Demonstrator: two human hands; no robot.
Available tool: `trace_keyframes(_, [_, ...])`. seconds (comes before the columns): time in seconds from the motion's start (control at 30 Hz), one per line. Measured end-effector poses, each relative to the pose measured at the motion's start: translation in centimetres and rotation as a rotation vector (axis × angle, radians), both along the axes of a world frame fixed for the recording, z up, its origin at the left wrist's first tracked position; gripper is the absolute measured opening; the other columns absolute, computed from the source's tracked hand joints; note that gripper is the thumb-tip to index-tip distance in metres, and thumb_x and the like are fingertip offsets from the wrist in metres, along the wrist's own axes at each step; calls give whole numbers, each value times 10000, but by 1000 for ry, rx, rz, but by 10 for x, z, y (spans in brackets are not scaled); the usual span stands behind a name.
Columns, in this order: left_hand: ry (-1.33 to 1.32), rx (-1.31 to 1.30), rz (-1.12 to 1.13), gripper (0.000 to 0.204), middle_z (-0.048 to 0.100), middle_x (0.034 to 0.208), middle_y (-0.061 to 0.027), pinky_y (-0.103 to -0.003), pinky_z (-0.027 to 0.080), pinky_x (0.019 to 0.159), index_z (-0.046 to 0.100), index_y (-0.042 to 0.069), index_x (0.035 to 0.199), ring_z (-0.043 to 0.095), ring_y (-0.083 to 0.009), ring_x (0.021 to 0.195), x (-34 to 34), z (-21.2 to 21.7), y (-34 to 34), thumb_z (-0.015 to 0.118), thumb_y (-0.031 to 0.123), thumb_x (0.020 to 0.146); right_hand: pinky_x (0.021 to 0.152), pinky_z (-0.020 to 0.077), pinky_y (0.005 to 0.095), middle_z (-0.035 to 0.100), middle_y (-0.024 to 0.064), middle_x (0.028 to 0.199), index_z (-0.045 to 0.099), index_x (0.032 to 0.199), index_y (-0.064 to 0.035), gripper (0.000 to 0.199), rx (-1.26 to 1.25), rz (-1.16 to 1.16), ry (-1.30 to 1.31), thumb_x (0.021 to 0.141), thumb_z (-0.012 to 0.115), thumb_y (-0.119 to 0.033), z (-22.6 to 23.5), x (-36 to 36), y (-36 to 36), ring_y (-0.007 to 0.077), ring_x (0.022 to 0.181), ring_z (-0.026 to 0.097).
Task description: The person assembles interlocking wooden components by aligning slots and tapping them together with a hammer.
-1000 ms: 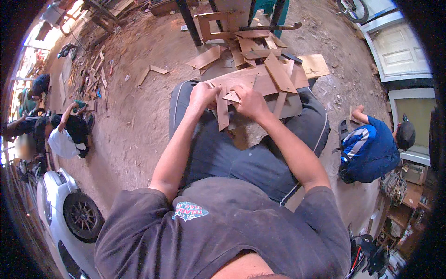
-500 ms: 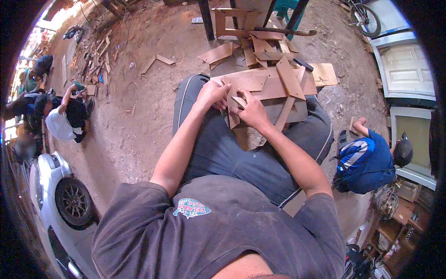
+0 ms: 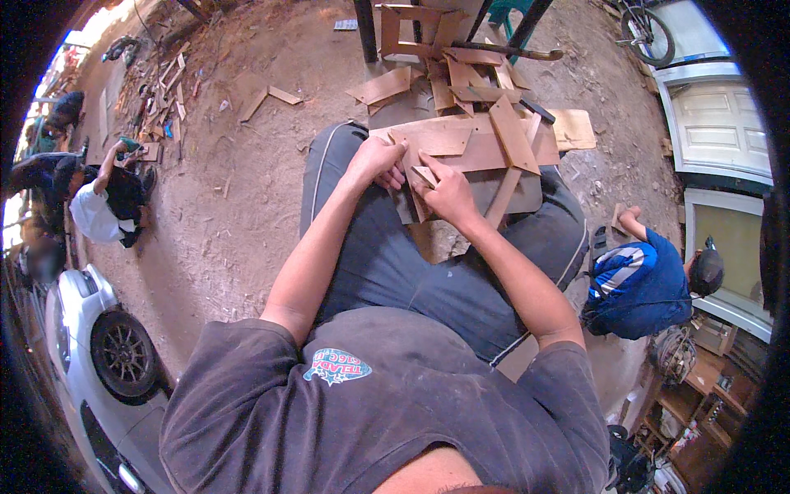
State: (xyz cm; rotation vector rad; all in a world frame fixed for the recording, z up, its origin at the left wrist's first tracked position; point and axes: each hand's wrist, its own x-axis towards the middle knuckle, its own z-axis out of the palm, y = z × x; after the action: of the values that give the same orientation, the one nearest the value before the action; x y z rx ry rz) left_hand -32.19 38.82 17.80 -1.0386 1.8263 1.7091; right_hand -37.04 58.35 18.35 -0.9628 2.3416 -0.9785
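Observation:
Over a low bench (image 3: 527,201) between my knees, both hands work close together at a narrow wooden strip (image 3: 414,163). My left hand (image 3: 377,162) has thumb and forefinger closed at the strip's upper end, its other fingers curled beneath. On the strip's right side, my right hand (image 3: 447,194) is closed around a small pale piece of wood (image 3: 425,175), with the forefinger reaching forward. Directly beyond lies a flat board (image 3: 436,136) with an angled end. A slanting wooden slat (image 3: 513,142) crosses the boards to the right.
More joined wooden pieces (image 3: 465,82) are heaped past the bench, near a wooden frame (image 3: 405,48). A dark object (image 3: 537,112) lies beside a pale board (image 3: 573,129). People crouch at left (image 3: 103,210) and right (image 3: 638,280). A silver car (image 3: 86,329) stands left.
The left hand has turned slightly, its lower fingers showing more beside the strip. The right hand still holds the small piece, its forefinger a little straighter. My view has shifted slightly.

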Motion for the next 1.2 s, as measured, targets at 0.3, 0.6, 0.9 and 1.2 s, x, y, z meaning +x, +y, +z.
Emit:
trace_keyframes(0.3, [181, -175, 49, 403, 706, 668, -145, -320, 568, 485, 656, -24, 813, 710, -207, 555, 9, 0, 5, 610, 348, 963, 858, 548, 469, 677, 229, 1027, 507, 1416, -13, 761, 148, 71, 201, 757, 770, -287, 8, 8, -4, 389, 978, 664])
trace_keyframes(0.6, [312, -266, 223, 299, 700, 721, -156, -321, 548, 445, 589, -29, 1076, 686, -200, 523, 14, 11, 10, 648, 236, 951, 836, 562, 478, 678, 225, 1024, 456, 1457, -17, 815, 199, 97, 242, 775, 762, -341, 7, 9, -5, 386, 947, 680])
trace_keyframes(0.9, [388, -196, 342, 301, 702, 734, -143, -325, 553, 433, 546, -14, 1225, 693, -203, 540, 17, 2, 8, 597, 142, 972, 846, 559, 477, 678, 243, 1037, 466, 1436, 6, 812, 174, 84, 233, 765, 759, -345, 11, 8, -5, 402, 946, 680])
trace_keyframes(1.2, [414, -284, 331, 281, 727, 772, -92, -309, 571, 507, 660, 41, 1204, 704, -154, 625, 22, 14, 16, 636, 121, 935, 846, 547, 489, 677, 257, 1049, 482, 1418, 22, 792, 141, 52, 226, 756, 757, -315, 17, 7, -9, 417, 949, 674])
